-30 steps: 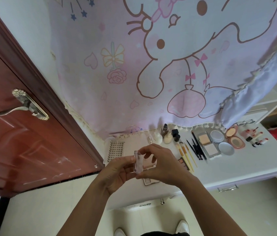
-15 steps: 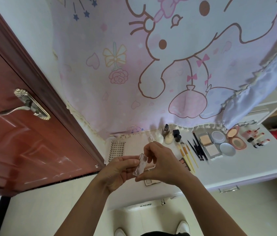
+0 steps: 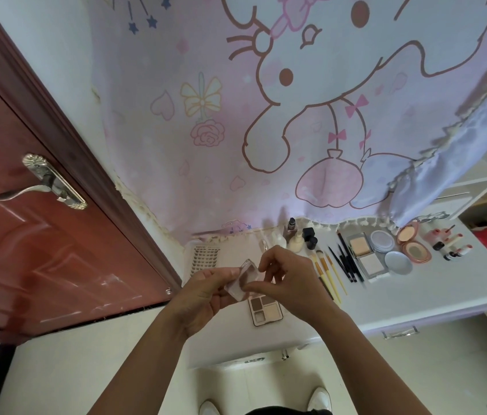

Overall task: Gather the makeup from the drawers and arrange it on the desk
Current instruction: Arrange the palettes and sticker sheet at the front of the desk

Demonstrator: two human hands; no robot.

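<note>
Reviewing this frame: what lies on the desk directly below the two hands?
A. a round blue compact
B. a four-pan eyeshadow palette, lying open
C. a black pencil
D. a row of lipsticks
B: the open eyeshadow palette with four pans lies on the desk just below the left hand and right hand, which together hold a small clear case.
</note>
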